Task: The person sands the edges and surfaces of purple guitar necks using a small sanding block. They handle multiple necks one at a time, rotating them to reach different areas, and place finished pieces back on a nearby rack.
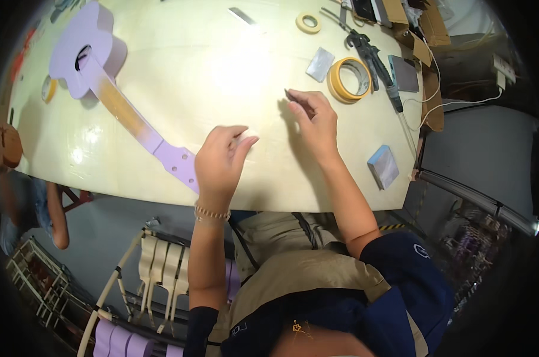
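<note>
My right hand (315,122) hovers over the middle of the pale worktable (222,65). Its thumb and fingers pinch a small thin dark piece (289,94); I cannot tell what it is. My left hand (221,162) is raised near the table's front edge with its fingers apart, and I see nothing in it. A bead bracelet sits on that wrist. Just left of it lies the headstock of a purple guitar (86,52), whose neck runs diagonally toward the body at the far left.
A yellow tape roll (348,80) and a smaller roll (308,22) lie beyond my right hand, with a black air gun (370,56) and grey blocks (320,64) (384,166). Another person's leg (56,217) is at left. A rack of guitar necks (159,268) stands below.
</note>
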